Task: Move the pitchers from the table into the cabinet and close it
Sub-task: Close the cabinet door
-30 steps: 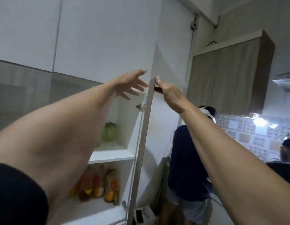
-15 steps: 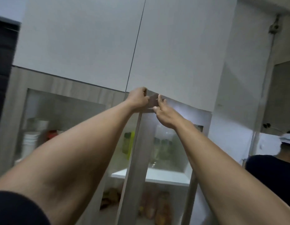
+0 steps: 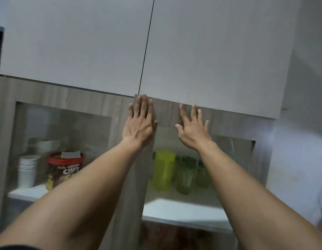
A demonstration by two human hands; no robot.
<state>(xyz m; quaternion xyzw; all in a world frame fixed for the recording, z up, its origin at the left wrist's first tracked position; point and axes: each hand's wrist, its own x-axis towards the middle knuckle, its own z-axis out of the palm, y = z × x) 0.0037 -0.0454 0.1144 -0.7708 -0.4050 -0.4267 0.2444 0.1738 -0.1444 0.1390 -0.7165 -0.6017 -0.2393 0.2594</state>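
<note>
The grey wood-grain cabinet door (image 3: 234, 123) with a glass pane sits flush with the cabinet front. My left hand (image 3: 139, 123) lies flat on the door's top left corner, fingers spread upward. My right hand (image 3: 192, 129) presses flat on the door's top rail, fingers apart. Neither hand holds anything. Behind the glass, a yellow-green pitcher (image 3: 162, 169) stands on the white shelf (image 3: 183, 210). Darker green pitchers (image 3: 186, 175) stand close beside it on the right, partly hidden by my right forearm.
The left glass door (image 3: 10, 141) shows stacked white cups (image 3: 27, 170) and a red-lidded Choco Chips tub (image 3: 66, 168). Plain white upper doors (image 3: 84, 42) fill the wall above. A white wall (image 3: 301, 123) runs along the right.
The open door has swung to the left until it sits flush. Both hands have gone from gripping its top edge to lying flat against its front. My view has turned left.
</note>
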